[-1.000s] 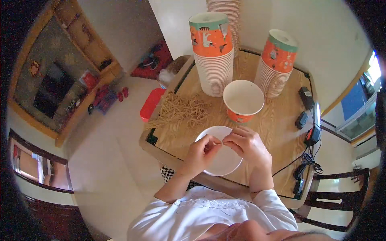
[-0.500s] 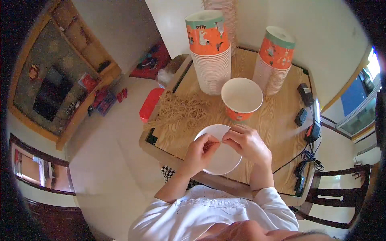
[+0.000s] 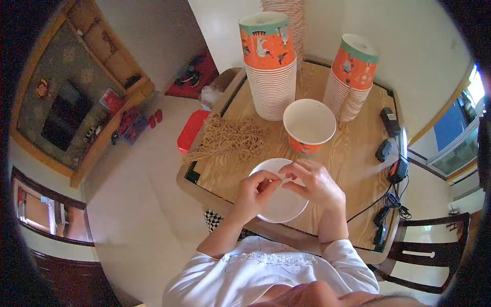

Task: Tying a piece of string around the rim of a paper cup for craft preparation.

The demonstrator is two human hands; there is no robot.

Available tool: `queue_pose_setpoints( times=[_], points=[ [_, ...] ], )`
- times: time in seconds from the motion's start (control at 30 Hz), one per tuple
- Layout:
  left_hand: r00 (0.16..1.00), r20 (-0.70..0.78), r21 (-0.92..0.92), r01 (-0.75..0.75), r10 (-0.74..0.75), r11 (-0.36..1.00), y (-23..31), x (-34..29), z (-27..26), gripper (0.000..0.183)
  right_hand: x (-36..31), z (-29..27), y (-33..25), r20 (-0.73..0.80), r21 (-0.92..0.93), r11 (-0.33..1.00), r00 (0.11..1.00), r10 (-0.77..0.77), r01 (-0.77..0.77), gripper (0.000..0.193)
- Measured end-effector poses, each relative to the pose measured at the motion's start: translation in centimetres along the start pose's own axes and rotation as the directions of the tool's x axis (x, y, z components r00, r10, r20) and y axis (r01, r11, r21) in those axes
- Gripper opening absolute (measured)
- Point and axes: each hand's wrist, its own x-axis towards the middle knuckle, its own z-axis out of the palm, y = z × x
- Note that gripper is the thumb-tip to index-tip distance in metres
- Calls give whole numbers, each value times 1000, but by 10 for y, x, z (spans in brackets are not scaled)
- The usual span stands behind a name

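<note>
Meeting over a bowl [image 3: 283,207], left hand [image 3: 253,197] and right hand [image 3: 321,187] curled their fingers, whether clamped on anything could not be told; string [image 3: 236,140] lay on the bench [image 3: 353,158].

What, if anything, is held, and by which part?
Cannot tell: left hand and right hand pinch over the nearest bowl; anything between them is indistinct.

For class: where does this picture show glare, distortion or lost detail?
Head view: bright glare at the window; the wall unit has a bowed outer edge; corners go black; the pale bit between left hand and right hand is too small to identify.
</note>
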Motion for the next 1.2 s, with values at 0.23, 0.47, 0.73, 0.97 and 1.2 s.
queue_pose_setpoints(
  times=[0.23, 0.47, 0.73, 0.97, 1.2],
  points=[
    [998, -26, -80, 63, -66, 995, -7, 1, 2, 6, 0, 3, 5, 13, -47, 998, 999, -45, 45, 13],
    [985, -118, 21, -124, 126, 992, -12, 0, -3, 5, -1, 6, 9, 155, -77, 995, 985, 72, -61, 10],
    [984, -64, 73, -159, 164, 985, -13, 10, -18, 3, -5, 33, 66, 176, -305, 944, 967, 183, -123, 17],
    [983, 23, 357, -176, 180, 917, -17, 14, -14, 7, -4, 15, 22, 442, -357, 900, 804, 398, -249, 28],
    [986, 114, 366, -157, 123, 917, -9, 12, -10, 8, -15, 3, 5, 251, -257, 931, 913, 323, -259, 17]
  ],
)
